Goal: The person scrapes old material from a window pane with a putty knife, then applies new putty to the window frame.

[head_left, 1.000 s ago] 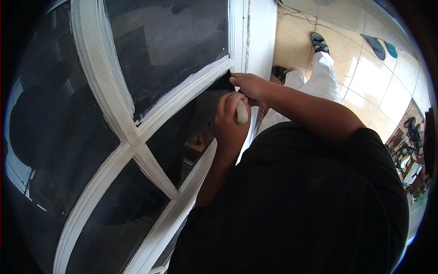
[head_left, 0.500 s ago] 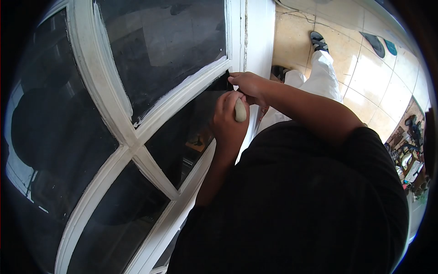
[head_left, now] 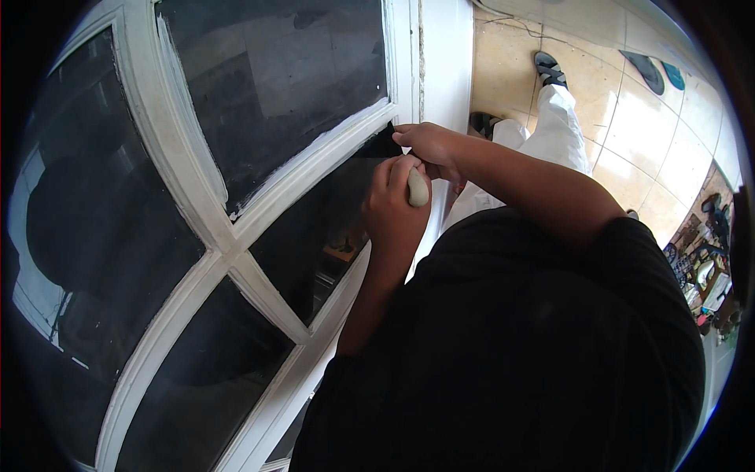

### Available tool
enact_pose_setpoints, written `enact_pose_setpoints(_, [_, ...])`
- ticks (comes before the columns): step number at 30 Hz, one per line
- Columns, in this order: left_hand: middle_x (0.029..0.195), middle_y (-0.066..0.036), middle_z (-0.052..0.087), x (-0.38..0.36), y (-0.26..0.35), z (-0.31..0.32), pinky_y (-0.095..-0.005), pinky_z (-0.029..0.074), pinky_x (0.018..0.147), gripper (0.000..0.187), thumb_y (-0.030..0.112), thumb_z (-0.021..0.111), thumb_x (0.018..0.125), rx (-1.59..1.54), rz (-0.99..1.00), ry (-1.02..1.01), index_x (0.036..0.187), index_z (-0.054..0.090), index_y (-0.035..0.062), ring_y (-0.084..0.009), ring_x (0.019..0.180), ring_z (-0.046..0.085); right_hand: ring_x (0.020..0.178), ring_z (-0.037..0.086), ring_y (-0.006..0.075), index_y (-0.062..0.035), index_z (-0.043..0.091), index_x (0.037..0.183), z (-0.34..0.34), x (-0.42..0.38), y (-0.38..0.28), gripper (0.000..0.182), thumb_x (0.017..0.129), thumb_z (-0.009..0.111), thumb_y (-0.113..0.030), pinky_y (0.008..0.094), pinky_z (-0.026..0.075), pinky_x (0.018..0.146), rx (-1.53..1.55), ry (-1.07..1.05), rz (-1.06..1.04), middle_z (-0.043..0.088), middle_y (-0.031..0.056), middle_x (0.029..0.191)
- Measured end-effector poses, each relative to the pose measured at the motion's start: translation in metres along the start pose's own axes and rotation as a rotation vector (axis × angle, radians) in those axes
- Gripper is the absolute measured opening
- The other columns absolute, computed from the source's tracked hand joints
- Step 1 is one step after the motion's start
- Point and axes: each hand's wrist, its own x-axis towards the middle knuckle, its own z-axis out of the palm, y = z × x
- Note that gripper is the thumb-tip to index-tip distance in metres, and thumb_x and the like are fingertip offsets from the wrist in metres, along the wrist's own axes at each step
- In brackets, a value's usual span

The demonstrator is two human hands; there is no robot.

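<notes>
My left hand [head_left: 392, 200] is closed around a smooth grey-beige lump of putty [head_left: 418, 189], which bulges out beside the thumb. It is held in front of a dark glass pane [head_left: 314, 228] set in a white door frame [head_left: 228, 240]. Just above and touching it is my right hand [head_left: 434, 149]. Its fingertips are drawn together against the frame near the pane's upper right corner, and whatever they may pinch is hidden. White, uneven smears [head_left: 322, 145] run along the lower edge of the neighbouring pane.
Tiled floor [head_left: 629, 149] lies to the right, with my white trousers [head_left: 562, 134] and a strapped sandal [head_left: 550, 69] on it. A loose pair of slippers [head_left: 645, 72] is farther off. Assorted clutter [head_left: 704, 267] sits at the right edge. A cable [head_left: 519, 30] crosses the floor.
Very little differs. The view has shifted slightly, and both hands stay at the same corner of the pane with the lump in the left.
</notes>
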Motion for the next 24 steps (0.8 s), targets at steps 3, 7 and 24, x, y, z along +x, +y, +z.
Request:
enact_pose_setpoints(3, [0.099,-0.010,0.066,0.004,0.003,0.001,-0.0415,0.054,0.073,0.017,0.014,0.070,0.085,0.058,0.032,-0.023,0.100,0.065,0.0100,-0.0316,0.088,0.068,0.068,0.053,0.0101,-0.0105,0.026,0.153,-0.003,-0.004,-0.004,0.050,0.107,0.035,-0.027,0.0341,0.058,0.073,-0.010,-0.038,-0.019,0.057,0.0073,0.101])
enact_pose_setpoints(7, [0.097,-0.009,0.065,0.005,0.003,0.002,-0.0421,0.054,0.071,0.018,0.015,0.070,0.085,0.056,0.023,-0.019,0.101,0.064,0.0104,-0.0323,0.085,0.067,0.068,0.055,0.0100,-0.0091,0.028,0.152,-0.006,-0.002,-0.008,0.049,0.106,0.035,-0.027,0.0328,0.058,0.072,-0.057,-0.036,-0.012,0.056,0.0057,0.098])
enact_pose_setpoints(24, [0.094,-0.010,0.061,0.009,0.009,0.007,-0.0437,0.053,0.068,0.017,0.018,0.069,0.086,0.066,0.008,0.042,0.100,0.063,0.0123,-0.0342,0.082,0.066,0.069,0.062,0.0150,-0.0008,0.055,0.105,-0.008,0.000,-0.011,0.031,0.104,0.038,-0.027,0.0359,0.058,0.074,0.001,-0.042,-0.022,0.062,0.0083,0.091])
